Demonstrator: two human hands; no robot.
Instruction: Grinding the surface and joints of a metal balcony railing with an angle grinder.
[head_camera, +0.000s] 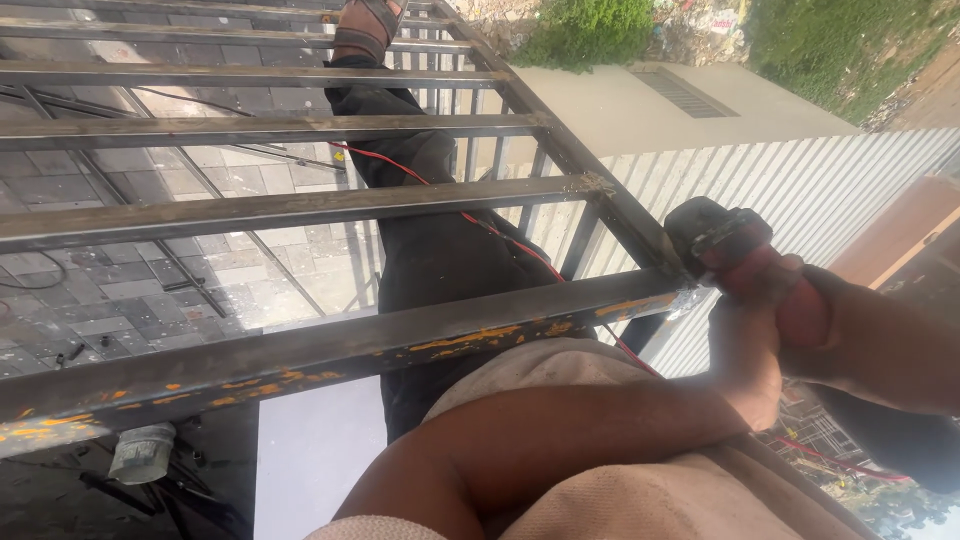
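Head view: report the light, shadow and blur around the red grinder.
Head view: hard daylight, with bright glare on the corrugated wall; the paving below lies in softer shade; the red grinder and both hands, left and right, are slightly smeared; the steel frame stays fairly sharp.

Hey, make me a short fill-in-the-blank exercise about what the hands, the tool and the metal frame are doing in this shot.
1. Both hands grip a power tool with a body coloured ____.
2. The tool's head meets the grey steel frame at a ____ where a crossbar joins the side rail.
3. The nearest crossbar carries flaking patches of ____ paint.
4. A thin red ____ runs from the tool across the dark trousers.

Missing words: red; corner; orange; cable
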